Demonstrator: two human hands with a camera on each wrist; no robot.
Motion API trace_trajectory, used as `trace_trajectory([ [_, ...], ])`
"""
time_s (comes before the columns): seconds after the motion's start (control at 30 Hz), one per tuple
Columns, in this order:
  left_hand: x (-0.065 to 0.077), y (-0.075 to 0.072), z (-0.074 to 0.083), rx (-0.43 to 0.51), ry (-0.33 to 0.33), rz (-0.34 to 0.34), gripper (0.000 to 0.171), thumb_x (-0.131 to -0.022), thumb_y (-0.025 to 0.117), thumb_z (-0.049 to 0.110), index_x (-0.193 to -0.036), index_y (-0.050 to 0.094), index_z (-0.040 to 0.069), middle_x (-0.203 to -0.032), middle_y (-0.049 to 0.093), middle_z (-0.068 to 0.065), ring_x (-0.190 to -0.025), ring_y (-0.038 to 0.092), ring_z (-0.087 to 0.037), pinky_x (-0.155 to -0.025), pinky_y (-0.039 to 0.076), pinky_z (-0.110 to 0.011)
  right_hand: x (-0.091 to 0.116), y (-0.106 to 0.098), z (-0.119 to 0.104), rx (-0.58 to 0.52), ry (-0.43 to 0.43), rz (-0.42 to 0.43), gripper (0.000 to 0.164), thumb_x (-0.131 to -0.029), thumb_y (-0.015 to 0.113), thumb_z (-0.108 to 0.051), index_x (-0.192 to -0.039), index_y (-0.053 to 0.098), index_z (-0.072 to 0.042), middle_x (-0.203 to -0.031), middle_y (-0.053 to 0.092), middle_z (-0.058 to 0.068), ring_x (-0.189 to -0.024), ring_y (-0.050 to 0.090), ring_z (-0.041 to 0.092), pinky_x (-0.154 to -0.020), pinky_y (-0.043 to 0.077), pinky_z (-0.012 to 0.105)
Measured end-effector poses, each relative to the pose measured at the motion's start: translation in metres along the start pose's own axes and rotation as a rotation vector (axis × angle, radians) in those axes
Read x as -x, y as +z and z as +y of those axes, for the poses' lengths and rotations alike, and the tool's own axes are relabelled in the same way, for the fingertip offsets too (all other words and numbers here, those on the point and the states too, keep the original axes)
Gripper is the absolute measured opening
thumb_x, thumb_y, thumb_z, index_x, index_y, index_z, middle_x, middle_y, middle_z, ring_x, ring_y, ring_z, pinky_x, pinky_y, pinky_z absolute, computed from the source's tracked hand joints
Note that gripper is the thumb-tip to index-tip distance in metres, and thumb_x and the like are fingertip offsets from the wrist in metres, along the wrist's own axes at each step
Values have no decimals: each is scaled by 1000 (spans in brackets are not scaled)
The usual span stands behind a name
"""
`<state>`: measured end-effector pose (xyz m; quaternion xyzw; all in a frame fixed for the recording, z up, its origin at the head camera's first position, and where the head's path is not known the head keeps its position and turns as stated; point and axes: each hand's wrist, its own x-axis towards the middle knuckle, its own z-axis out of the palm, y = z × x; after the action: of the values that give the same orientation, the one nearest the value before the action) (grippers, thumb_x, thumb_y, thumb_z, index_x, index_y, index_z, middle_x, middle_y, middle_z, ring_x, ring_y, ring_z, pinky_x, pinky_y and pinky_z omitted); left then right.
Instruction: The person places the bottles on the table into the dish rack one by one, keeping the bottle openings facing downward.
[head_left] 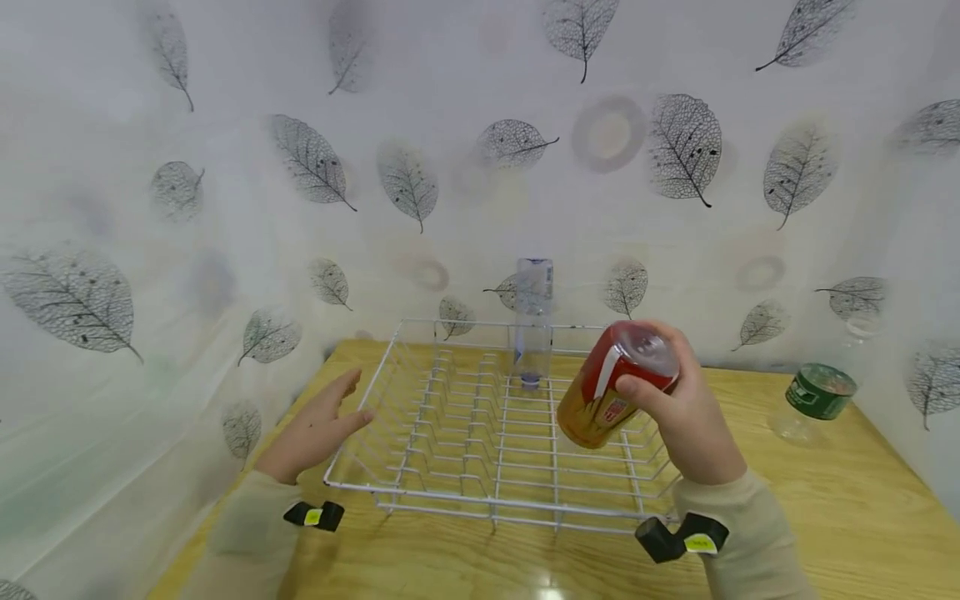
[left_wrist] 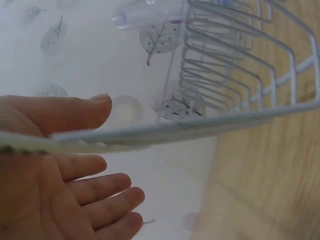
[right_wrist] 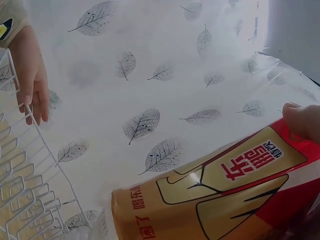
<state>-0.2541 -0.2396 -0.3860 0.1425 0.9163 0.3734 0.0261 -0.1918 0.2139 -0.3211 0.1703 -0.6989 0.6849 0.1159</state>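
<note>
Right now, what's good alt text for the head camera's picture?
A person's right hand holds a tilted red-and-gold drink can above a white wire rack on a wooden table; the open left hand is beside the rack. A clear plastic bottle stands upside down at the rack's back; a clear, green-labelled bottle stands to the right.

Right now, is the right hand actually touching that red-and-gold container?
Touching. In the head view, the right hand grips the red-and-gold container, its thumb lying against the red part.
</note>
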Motion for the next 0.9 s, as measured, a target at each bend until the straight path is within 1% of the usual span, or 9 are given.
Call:
trace_trajectory([
  [0.13, -9, 8, -17, 175, 13, -55, 83, -104, 55, 42, -163, 10, 5, -164, 19, -23, -148, 22, -44, -116, 23, -61, -6, -5, -5, 67, -14, 39, 59, -98, 64, -7, -150, 37, -18, -133, 48, 16, -110, 53, 27, -83, 55, 25],
  [0.2, -11, 11, -23, 255, 29, -76, 78, -106, 53, 36, -163, 9, 6, -164, 20, -23, -149, 20, -43, -117, 20, -59, -12, -7, -8, 101, -11, 50, 60, -98, 65, -10, -150, 36, -20, -134, 48, 14, -112, 52, 27, -84, 54, 24],
  [0.3, -12, 14, -28, 343, 52, -99, 70, -109, 49, 27, -164, 10, 8, -163, 22, -23, -150, 19, -41, -117, 19, -59, -23, -12, -11, 140, -13, 65, 61, -97, 67, -12, -149, 36, -20, -134, 47, 12, -114, 50, 27, -84, 54, 23],
  [0.37, -14, 16, -31, 386, 73, -108, 66, -110, 46, 19, -163, 11, 7, -163, 24, -22, -149, 21, -41, -118, 19, -58, -32, -15, -11, 145, -17, 73, 62, -97, 69, -13, -149, 35, -19, -135, 46, 12, -116, 49, 26, -84, 53, 22],
  [0.5, -17, 19, -34, 467, 86, -122, 64, -109, 43, 11, -163, 10, 7, -164, 24, -19, -149, 24, -38, -117, 23, -50, -55, -21, -7, 214, -4, 71, 68, -97, 70, -21, -153, 31, -16, -135, 46, 11, -115, 49, 24, -84, 52, 22],
  [0.6, -17, 21, -36, 503, 85, -122, 64, -109, 42, 9, -164, 9, 8, -164, 23, -18, -149, 24, -36, -115, 29, -39, -75, -24, 2, 279, 42, 52, 74, -97, 70, -32, -156, 28, -16, -137, 46, 11, -116, 50, 23, -89, 50, 28],
  [0.73, -16, 23, -36, 538, 93, -120, 64, -109, 41, 8, -163, 8, 7, -164, 22, -19, -149, 24, -36, -111, 34, -27, -101, -27, 23, 329, 125, 15, 85, -94, 70, -46, -159, 23, -15, -142, 44, 16, -120, 50, 29, -99, 47, 44],
  [0.8, -16, 23, -36, 550, 90, -116, 63, -109, 41, 8, -163, 9, 7, -164, 22, -19, -149, 24, -36, -111, 34, -26, -112, -26, 36, 359, 171, -3, 93, -92, 70, -52, -160, 19, -14, -144, 42, 18, -124, 49, 33, -103, 44, 51],
  [0.9, -16, 24, -36, 553, 79, -111, 63, -109, 41, 9, -163, 10, 7, -164, 24, -18, -149, 26, -35, -113, 33, -31, -125, -23, 56, 405, 221, -26, 102, -90, 69, -59, -161, 14, -12, -148, 40, 22, -129, 47, 38, -106, 42, 57],
])
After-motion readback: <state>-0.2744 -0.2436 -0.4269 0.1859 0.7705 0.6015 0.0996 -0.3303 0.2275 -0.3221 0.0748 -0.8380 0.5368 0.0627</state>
